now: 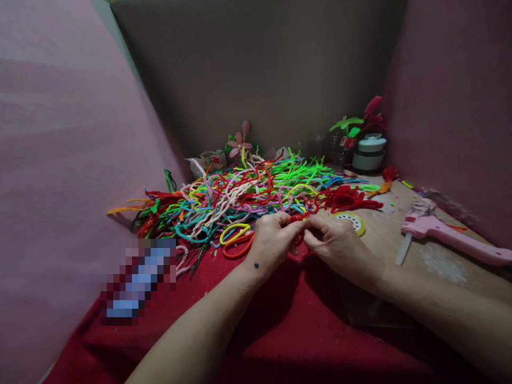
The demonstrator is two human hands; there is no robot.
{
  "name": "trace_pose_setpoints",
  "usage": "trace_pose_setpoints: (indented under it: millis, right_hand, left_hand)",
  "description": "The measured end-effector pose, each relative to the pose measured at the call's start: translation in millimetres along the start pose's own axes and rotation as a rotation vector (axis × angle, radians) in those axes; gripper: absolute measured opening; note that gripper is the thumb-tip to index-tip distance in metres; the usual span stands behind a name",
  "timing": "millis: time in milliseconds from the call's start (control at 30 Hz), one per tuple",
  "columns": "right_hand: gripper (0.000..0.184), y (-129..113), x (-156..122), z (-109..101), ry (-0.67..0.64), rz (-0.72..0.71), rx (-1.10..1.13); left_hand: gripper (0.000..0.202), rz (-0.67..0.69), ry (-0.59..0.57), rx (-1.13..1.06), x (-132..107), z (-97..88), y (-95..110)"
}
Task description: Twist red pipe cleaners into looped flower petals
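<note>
My left hand (273, 240) and my right hand (338, 248) meet in front of the pile, fingertips pinched close together. Between them is a red pipe cleaner (295, 218), with a small yellow-green spot at the fingertips; the fingers cover most of it. Just behind my hands spreads a tangled heap of pipe cleaners (240, 194) in many colours. Loop handles of scissors (236, 228), yellow and orange, lie left of my left hand. A yellow-rimmed white disc with dark holes (360, 224) is partly hidden behind my right hand. Bundled red pipe cleaners (346, 199) lie beyond it.
A pink glue gun (452, 237) with a glue stick rests on the board at right. Behind stand a pale lidded container (368, 153) and pipe-cleaner flowers (239, 145). A blurred-out blue object (140, 280) lies left on the red cloth (260, 341). Walls enclose both sides.
</note>
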State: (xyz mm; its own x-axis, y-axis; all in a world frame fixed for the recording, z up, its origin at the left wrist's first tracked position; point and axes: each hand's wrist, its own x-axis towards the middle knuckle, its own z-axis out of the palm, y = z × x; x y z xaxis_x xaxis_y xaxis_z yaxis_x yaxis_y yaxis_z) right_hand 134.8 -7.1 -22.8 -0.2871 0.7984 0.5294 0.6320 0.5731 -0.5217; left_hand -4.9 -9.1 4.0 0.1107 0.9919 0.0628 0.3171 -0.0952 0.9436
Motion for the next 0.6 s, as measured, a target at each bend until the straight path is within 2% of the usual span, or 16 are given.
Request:
trace_pose_setpoints:
  millis: [100, 167, 367, 600]
  right_hand:
    - [0.015, 2.2, -1.1, 1.9, 0.037, -0.086, -0.077]
    - [0.014, 2.1, -0.1, 1.6, 0.048, -0.082, -0.061]
    - [0.016, 1.3, 6.7, -2.6, -0.151, 0.162, 0.324]
    - [0.015, -0.1, 6.0, -5.8, -0.153, 0.212, 0.435]
  left_hand:
    - [0.029, -0.003, 0.000, 0.001, -0.4, -0.8, 1.6]
    - [0.028, -0.040, -0.026, -0.052, -0.2, -2.0, 3.2]
    - [0.025, -0.081, -0.039, -0.106, 1.4, -6.5, 7.1]
    - [0.029, -0.085, -0.039, -0.094, 1.3, -8.1, 8.9]
